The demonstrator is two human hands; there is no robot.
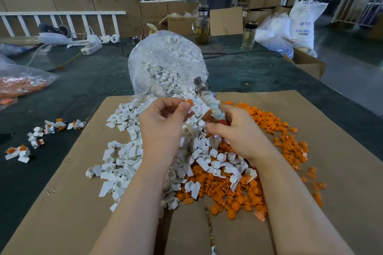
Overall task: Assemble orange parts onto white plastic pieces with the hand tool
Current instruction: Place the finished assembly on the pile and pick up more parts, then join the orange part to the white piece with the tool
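**Orange part pinched, tool raised**

My left hand (163, 118) pinches a small orange part (189, 102) at its fingertips, held above the heap of white pieces (124, 161). My right hand (234, 130) grips the hand tool (209, 102) by its cloth-wrapped handle — metal head tilted toward the far side, near the clear bag (165, 62). Orange parts (269, 130) spread to the right across the cardboard sheet (342, 161).

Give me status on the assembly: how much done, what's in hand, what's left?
Done: only a small scatter of assembled white-and-orange pieces on the dark mat at left. In hand: the left hand pinches an orange part at its fingertips; the right hand grips the cloth-wrapped hand tool. Left: a big white pile, orange pile, plus a near-full bag. Early.
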